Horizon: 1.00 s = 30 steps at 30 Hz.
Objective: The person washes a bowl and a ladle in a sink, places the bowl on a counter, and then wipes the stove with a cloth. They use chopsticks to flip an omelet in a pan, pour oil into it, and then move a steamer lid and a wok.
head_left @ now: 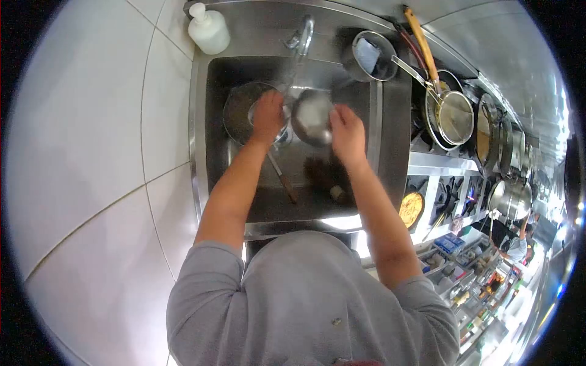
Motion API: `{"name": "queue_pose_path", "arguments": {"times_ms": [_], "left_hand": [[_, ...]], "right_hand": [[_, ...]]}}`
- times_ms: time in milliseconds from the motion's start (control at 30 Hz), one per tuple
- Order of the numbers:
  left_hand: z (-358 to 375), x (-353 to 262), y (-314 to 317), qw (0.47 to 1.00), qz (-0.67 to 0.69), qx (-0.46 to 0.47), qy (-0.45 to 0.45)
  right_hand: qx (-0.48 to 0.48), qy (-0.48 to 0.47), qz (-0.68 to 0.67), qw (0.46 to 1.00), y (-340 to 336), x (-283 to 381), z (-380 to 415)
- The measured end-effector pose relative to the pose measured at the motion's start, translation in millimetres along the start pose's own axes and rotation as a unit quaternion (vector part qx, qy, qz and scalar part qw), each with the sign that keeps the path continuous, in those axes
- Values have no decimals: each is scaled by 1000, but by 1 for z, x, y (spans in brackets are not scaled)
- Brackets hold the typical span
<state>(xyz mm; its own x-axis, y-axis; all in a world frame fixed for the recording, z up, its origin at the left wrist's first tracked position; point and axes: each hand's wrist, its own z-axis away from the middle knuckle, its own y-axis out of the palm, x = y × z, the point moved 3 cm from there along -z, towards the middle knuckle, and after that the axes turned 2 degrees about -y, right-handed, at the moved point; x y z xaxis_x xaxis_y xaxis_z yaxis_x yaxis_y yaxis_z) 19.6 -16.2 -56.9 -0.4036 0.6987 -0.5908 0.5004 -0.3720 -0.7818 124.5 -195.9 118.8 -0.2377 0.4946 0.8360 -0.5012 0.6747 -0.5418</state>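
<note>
My right hand (pixel 348 133) grips the rim of a round metal bowl (pixel 312 122) with a whitish, blurred inside, tilted under the faucet (pixel 301 41). My left hand (pixel 268 117) is closed at the left side of the stream, above a wide round pan (pixel 237 116) lying in the sink. What its fingers hold is hidden and blurred. A long handle with a brown end (pixel 287 186) slants across the sink floor below my left wrist. A small pale round thing (pixel 336 193) lies near the sink's front right corner.
The steel sink (pixel 210 171) borders a tiled wall (pixel 91 152). Behind it stand a white pump bottle (pixel 209 32) and a metal pot (pixel 371 56) with a cloth inside. Strainers (pixel 455 118), pans and a stove with food in a pan (pixel 411 208) are rightward; another person (pixel 516 249) stands farther off.
</note>
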Motion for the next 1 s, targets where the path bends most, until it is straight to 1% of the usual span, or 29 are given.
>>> {"name": "queue_pose_path", "arguments": {"times_ms": [33, 67, 100, 133, 167, 200, 233, 267, 300, 333, 367, 400, 433, 467, 500, 533, 567, 600, 633, 667, 700, 733, 767, 800, 867, 900, 933, 967, 1000], "left_hand": [[-9, -17, -16, 998, -26, -5, 52], [-11, -33, -32, 988, 33, -107, 110], [-13, -33, -27, 987, 35, -107, 114], [-20, -30, -24, 988, 42, -101, 108], [-26, -33, -29, 989, 49, -93, 104], [-26, -38, -32, 988, 72, -110, 81], [-28, -43, -35, 988, 71, -106, 85], [-32, -42, -35, 988, 82, -123, 48], [-36, -39, -36, 986, 92, -140, 9], [-37, -34, -36, 987, 89, -137, 11], [-36, -14, -27, 991, 40, -97, -79], [-33, 3, -24, 984, -10, -56, -168], [-25, 17, -26, 984, -14, -54, -166], [-13, 32, -32, 971, 37, -62, -228], [-4, 38, -38, 951, 89, -68, -289], [-2, 41, -39, 947, 106, -37, -300], [-7, 37, -41, 947, 102, -35, -304], [-15, 28, -36, 956, 92, 9, -278], [-23, 26, -29, 963, 83, 52, -251], [-32, 37, -16, 963, 101, 60, -241], [-38, 41, -18, 962, 100, 59, -246], [-45, 47, -17, 929, 200, 72, -302], [-49, 48, -14, 883, 299, 82, -352], [-47, 55, -6, 894, 300, 82, -323], [-51, 81, 24, 902, 285, 75, -316], [-54, 84, 26, 911, 267, 70, -307], [-54, 84, 32, 910, 264, 73, -311], [-62, 59, 20, 926, 287, 59, -237], [-67, 38, 3, 936, 309, 46, -161]], "right_hand": [[-6, 1, 2, 1000, -10, -16, 7], [35, 5, 46, 998, -14, -38, 15], [76, 8, 90, 993, -17, -49, 23], [120, 39, 61, 990, -17, -61, 31], [114, 40, 57, 991, -19, -61, 38], [136, 19, 111, 984, -16, -60, 45], [159, -2, 164, 974, -12, -59, 50], [177, -17, 201, 963, -8, -56, 53], [176, -15, 197, 964, -4, -54, 54], [222, -38, 223, 949, 2, -52, 55], [267, -61, 248, 929, 8, -49, 55], [268, -60, 242, 931, 14, -49, 55], [255, -145, 275, 916, 20, -45, 54], [238, -228, 306, 893, 26, -42, 51], [237, -227, 304, 894, 31, -41, 46], [197, -302, 317, 877, 37, -35, 40], [158, -375, 326, 853, 43, -32, 36], [166, -373, 321, 855, 49, -36, 31], [187, -386, 345, 835, 55, -40, 23], [206, -400, 371, 812, 63, -41, 16], [210, -402, 369, 812, 66, -35, 9], [250, -366, 385, 809, 68, -32, -1], [288, -330, 403, 804, 67, -27, -13], [290, -333, 406, 800, 66, -16, -24], [321, -343, 393, 790, 68, 0, -39], [323, -343, 392, 790, 68, 1, -43], [330, -355, 458, 745, 69, 0, -43], [337, -365, 518, 696, 72, -5, -40], [343, -363, 513, 698, 72, -11, -35]]}}
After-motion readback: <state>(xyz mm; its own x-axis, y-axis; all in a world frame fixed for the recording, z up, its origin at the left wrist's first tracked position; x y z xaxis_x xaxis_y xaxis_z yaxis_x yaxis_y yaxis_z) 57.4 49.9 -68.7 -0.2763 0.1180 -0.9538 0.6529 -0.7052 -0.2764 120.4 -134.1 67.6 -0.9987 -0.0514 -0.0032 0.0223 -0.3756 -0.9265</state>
